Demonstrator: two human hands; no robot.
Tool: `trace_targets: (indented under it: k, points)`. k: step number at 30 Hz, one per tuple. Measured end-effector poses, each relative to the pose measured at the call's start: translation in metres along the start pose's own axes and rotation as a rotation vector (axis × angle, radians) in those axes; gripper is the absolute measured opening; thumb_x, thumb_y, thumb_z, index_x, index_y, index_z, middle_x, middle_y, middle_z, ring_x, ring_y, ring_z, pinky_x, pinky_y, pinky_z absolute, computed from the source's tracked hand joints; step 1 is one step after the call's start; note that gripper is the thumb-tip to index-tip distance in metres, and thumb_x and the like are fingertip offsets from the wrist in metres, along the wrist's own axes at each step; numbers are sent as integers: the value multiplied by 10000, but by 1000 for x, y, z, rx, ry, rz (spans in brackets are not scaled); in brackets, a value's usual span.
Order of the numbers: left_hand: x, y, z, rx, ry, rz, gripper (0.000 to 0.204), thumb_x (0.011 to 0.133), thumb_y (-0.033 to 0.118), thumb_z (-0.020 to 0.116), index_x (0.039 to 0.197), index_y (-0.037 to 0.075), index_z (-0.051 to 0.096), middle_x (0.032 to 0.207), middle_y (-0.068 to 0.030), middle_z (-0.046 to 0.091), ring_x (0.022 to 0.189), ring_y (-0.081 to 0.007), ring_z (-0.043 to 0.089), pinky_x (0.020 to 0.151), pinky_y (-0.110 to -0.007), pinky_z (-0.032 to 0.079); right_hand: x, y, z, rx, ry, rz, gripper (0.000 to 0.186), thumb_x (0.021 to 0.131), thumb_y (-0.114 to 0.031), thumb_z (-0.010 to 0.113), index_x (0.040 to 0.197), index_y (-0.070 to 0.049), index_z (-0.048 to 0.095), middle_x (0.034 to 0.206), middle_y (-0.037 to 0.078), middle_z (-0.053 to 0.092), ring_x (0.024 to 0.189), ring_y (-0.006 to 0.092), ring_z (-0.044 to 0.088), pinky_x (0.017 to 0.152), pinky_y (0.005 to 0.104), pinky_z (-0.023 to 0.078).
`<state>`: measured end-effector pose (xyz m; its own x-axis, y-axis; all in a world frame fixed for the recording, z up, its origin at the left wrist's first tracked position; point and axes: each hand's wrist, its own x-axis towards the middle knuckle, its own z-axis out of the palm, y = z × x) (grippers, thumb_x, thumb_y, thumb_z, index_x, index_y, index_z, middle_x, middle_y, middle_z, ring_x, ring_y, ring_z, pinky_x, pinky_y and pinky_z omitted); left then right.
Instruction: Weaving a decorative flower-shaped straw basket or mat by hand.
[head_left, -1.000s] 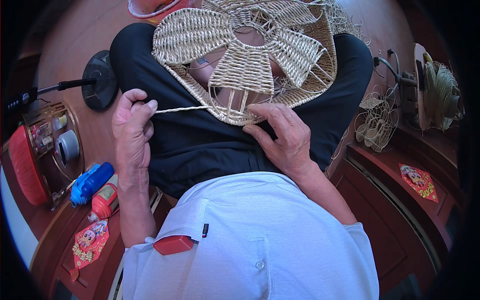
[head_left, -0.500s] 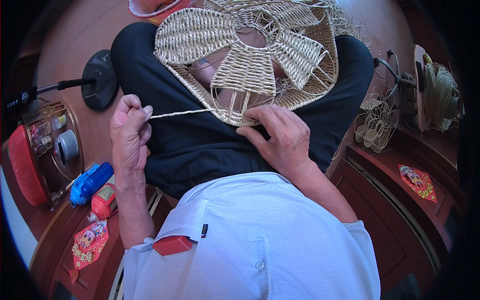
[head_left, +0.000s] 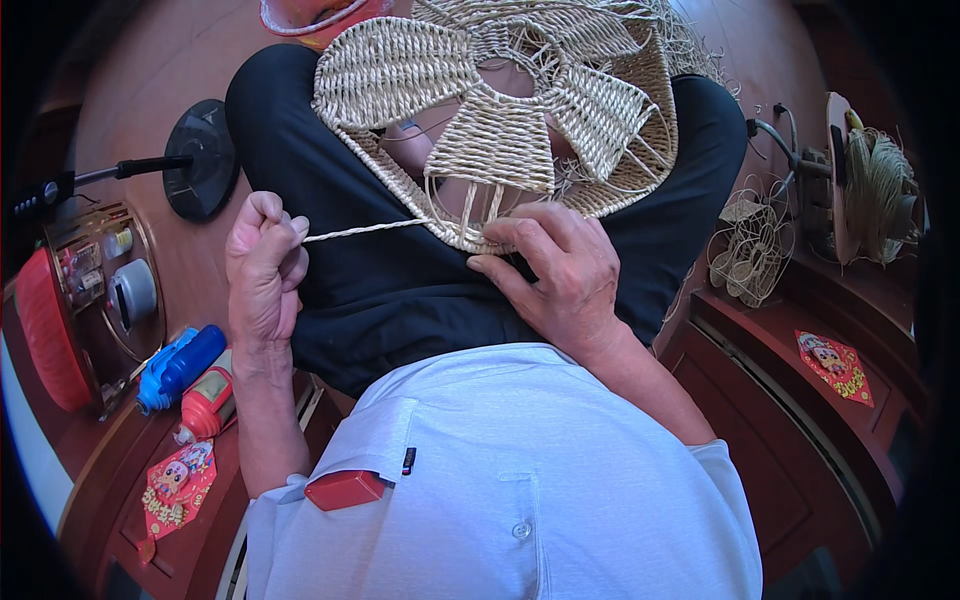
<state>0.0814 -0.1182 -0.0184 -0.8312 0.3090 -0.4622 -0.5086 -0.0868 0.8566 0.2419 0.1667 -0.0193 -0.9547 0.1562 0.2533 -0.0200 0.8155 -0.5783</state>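
Observation:
A woven straw basket (head_left: 490, 145) with petal-shaped panels around a round opening rests across my lap. From its near rim, a twisted straw cord (head_left: 365, 231) runs straight and taut leftward to my left hand (head_left: 266, 268). That hand is closed, pinching the cord between thumb and curled fingers. On the near edge of the basket, my right hand (head_left: 562, 262) grips the rim, fingers above and thumb below. Two cord strands stand between the nearest panel and the rim, just left of my right fingertips. The exact spot under those fingertips is hidden.
Loose straw (head_left: 690, 45) lies beyond the basket, beside a red basin (head_left: 310, 35) at the far left. A black round stand base (head_left: 200, 160) sits left of my knee. Bottles (head_left: 190, 365) lie at left. A wire frame (head_left: 755, 250) and a straw bundle (head_left: 880, 185) are at right.
My left hand has shifted very slightly right, and the basket has moved a touch the same way. The cord stays taut, and my right hand keeps its grip on the rim.

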Motion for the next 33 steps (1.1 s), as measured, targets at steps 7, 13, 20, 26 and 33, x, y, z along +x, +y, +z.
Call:
trace_targets:
  k: [7,13,20,26,33]
  points:
    - [-2,3,3,-6,-12,16,242,1032,0,723,1058,175,557,808,124,465,558,26,321,478,-192,259,10,1,12,28,-17,-17,334,807,-330,983,1015,-136,806,991,13,693,881,236,689,784,410,499]
    - [3,8,8,17,-31,62,236,1031,-8,720,1042,165,560,794,121,446,562,25,316,483,-191,257,7,5,16,42,-94,-20,262,834,-283,955,977,-152,778,1004,18,654,897,226,662,769,418,453]
    - [-13,17,14,93,-17,76,226,1020,-20,724,1064,139,570,752,121,438,565,20,332,508,-194,248,11,0,18,66,3,12,308,841,-296,958,1062,-170,785,1016,4,660,893,218,659,774,399,469]
    - [-51,33,34,361,-47,308,275,963,-132,712,1018,103,580,903,83,499,723,23,391,652,-194,319,14,-5,16,17,5,-30,361,823,-314,981,1118,-175,829,966,10,668,854,209,667,737,393,480]
    - [-80,47,66,600,-206,435,265,869,-147,765,907,97,670,784,62,599,664,3,498,617,-208,395,16,-9,17,44,-19,-25,275,862,-318,946,1056,-172,817,948,3,670,853,221,670,751,408,453]
